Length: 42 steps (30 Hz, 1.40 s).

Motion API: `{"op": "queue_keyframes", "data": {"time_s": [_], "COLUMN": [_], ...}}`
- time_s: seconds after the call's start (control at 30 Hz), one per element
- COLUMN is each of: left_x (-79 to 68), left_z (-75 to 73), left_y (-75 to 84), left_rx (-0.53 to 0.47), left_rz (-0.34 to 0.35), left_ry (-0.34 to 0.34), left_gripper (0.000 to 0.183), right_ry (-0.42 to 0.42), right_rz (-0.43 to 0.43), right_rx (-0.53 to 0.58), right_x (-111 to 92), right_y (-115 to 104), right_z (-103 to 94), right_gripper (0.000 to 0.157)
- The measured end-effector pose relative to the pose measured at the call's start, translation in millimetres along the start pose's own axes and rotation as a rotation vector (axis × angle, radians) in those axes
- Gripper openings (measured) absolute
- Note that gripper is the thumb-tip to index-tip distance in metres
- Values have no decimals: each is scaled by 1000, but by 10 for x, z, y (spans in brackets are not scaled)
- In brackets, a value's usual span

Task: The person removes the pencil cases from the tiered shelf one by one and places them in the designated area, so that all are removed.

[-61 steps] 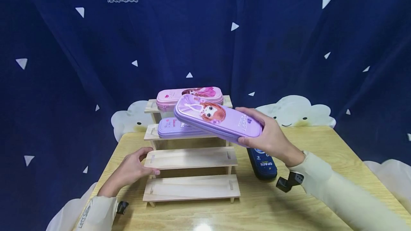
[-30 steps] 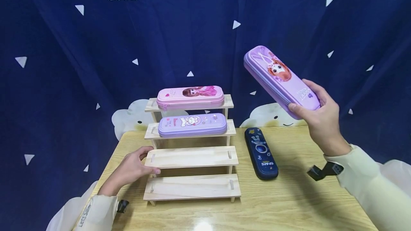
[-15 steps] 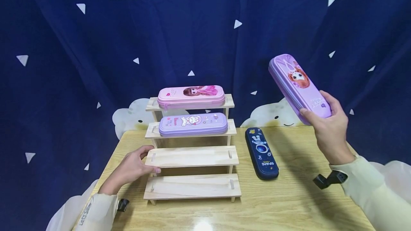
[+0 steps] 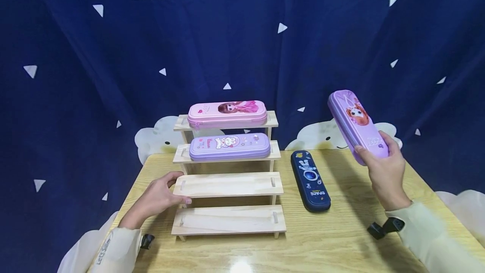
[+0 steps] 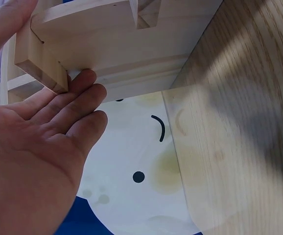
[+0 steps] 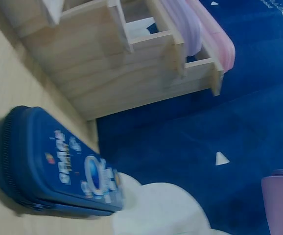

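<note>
My right hand holds one end of a light purple zippered pencil case with a red-haired doll printed on it. The case is tilted, in the air above the right part of the table. Its end shows at the edge of the right wrist view. At the left side of a four-step wooden display stand, my left hand grips the end of the third step from the top. In the left wrist view the fingers bend round its wooden side, and the thumb lies on the opposite face.
A pink doll pencil case lies on the top step, a lilac rabbit pencil case on the one below. A dark blue space pencil case lies right of the stand on the wooden table. A blue curtain hangs behind.
The right hand has carried the purple pencil case from in front of the stand out to the right, raised it, then lowered it. The left hand stays on the stand.
</note>
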<state>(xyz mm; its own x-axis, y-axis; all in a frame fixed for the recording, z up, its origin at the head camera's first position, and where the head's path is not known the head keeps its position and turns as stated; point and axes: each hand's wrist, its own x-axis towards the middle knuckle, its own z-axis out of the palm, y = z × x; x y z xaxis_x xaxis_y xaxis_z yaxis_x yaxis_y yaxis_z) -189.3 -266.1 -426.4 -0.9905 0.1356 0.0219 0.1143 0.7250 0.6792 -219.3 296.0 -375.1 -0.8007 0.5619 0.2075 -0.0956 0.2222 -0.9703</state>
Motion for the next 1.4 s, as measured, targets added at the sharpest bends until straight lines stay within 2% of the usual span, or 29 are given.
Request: {"op": "queue_keyframes", "data": {"time_s": [0.13, 0.27, 0.6, 0.93, 1.13, 1.4], "left_x": [15, 30, 5, 18, 9, 1], "left_z": [-32, -44, -26, -5, 4, 3], "left_y": [9, 19, -14, -1, 5, 9], "left_rx": [22, 22, 1, -11, -5, -9], "left_rz": [-1, -9, -19, -6, -16, -14], "left_ry": [6, -1, 5, 1, -1, -2], "left_gripper": [94, 92, 93, 91, 92, 93], "right_ry": [-4, -17, -127, -198, -223, -322], "right_rz": [26, 55, 140, 270, 259, 268], "right_rx": [-108, -152, -257, -204, -262, -287], "right_x": [-42, -101, -262, -453, -506, -529], "right_y": [146, 265, 621, 980, 1069, 1215], "right_z": [-3, -3, 31, 107, 102, 90], "right_gripper": [74, 75, 83, 91, 94, 101]}}
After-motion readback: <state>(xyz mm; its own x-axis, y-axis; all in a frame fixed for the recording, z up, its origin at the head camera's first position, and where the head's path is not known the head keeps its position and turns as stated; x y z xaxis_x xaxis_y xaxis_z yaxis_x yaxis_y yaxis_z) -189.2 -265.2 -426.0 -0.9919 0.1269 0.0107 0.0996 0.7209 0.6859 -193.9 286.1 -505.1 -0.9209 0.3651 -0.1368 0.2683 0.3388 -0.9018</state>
